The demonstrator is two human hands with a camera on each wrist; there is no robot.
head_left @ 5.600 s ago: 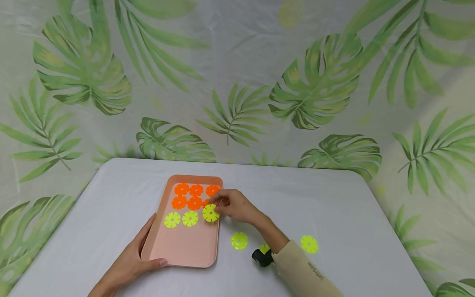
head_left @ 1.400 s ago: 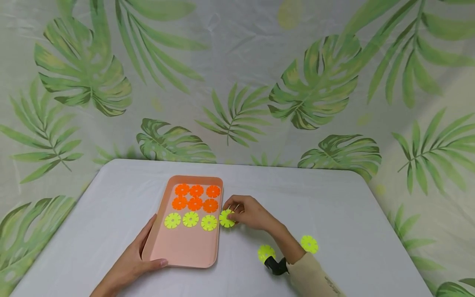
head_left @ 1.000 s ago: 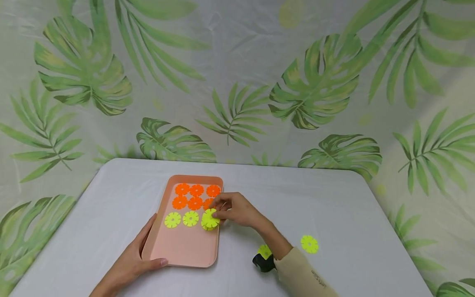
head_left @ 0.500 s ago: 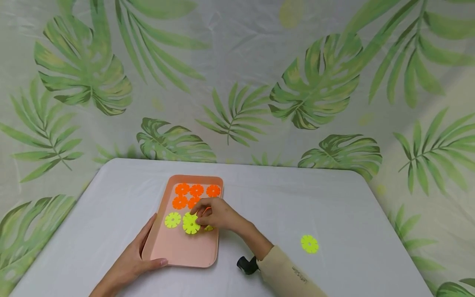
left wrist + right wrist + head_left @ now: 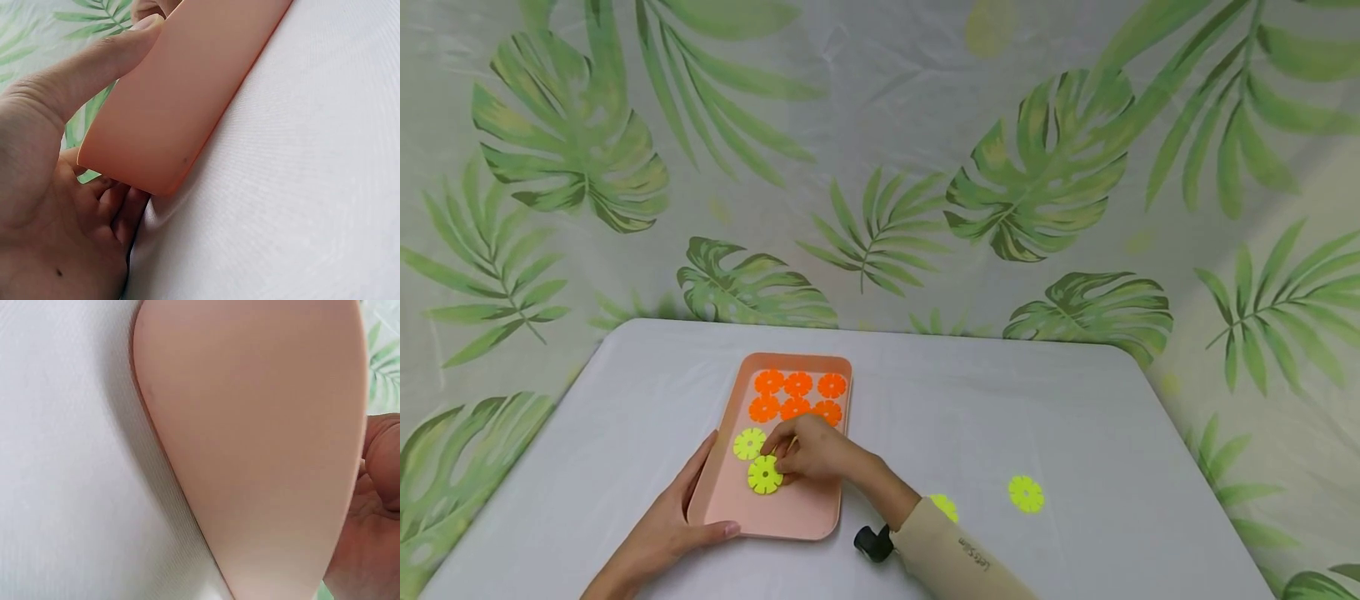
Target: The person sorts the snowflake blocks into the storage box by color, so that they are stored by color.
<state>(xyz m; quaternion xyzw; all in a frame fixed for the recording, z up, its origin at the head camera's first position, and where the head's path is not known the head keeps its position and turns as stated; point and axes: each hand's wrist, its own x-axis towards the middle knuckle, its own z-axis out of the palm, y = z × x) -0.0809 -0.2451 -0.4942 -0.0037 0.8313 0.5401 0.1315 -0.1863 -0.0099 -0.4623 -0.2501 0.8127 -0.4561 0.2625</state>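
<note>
A pink tray (image 5: 760,518) lies on the table with my left hand (image 5: 662,527) holding its near left corner. In the left wrist view, the thumb of my left hand (image 5: 56,219) presses on the tray wall (image 5: 169,106) while the fingers reach round the corner. My right hand (image 5: 816,454) pinches a yellow-green notched disc (image 5: 765,475) over the tray, in front of another yellow-green disc (image 5: 748,444). It hides the rest of that row. Several orange notched discs (image 5: 769,382) form two rows at the far end. In the right wrist view, the tray wall (image 5: 250,444) partly hides my right hand (image 5: 372,512).
A loose yellow-green disc (image 5: 1026,494) lies on the white tablecloth (image 5: 1000,408) to the right. Another disc (image 5: 945,507) shows partly behind my right sleeve (image 5: 958,550). A black wrist camera (image 5: 873,544) hangs below that sleeve. A leaf-print backdrop (image 5: 880,242) stands behind the table.
A third yellow-green disc was set down in the tray's row. My right hand then took another from the table and carried it left over the tray. My left hand stays at the corner.
</note>
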